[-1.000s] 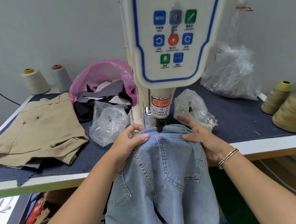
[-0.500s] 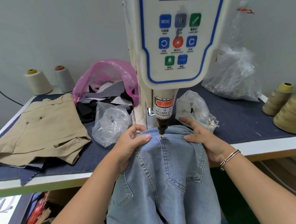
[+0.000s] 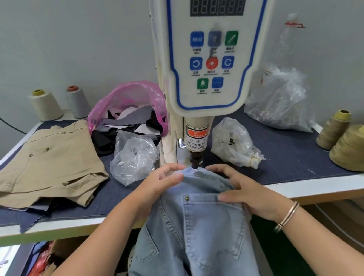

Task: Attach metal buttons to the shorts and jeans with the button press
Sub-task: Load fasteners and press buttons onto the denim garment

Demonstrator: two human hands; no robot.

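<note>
Light blue jeans (image 3: pixel 198 237) hang over the table's front edge, their top bunched under the punch (image 3: pixel 195 162) of the white button press (image 3: pixel 213 56). A small metal button (image 3: pixel 186 197) sits at the back pocket's upper left corner, nearer to me than the punch. My left hand (image 3: pixel 159 185) grips the bunched denim just left of the punch, fingers curled. On the right side, my right hand (image 3: pixel 242 187) pinches the waistband fold, thumb at the pocket edge. Khaki shorts (image 3: pixel 44 165) lie flat on the table's left.
A pink bag of fabric scraps (image 3: pixel 129 112) and clear plastic bags (image 3: pixel 133 158), (image 3: pixel 233 146), (image 3: pixel 280 100) crowd the press column. Thread cones stand at the back left (image 3: pixel 45 105) and right edge (image 3: pixel 355 148). A dark blue mat (image 3: pixel 291 160) covers the table.
The jeans have slid toward me, so the pocket corner that was under the punch now shows a metal button. Both hands shifted with the fabric and curl on it.
</note>
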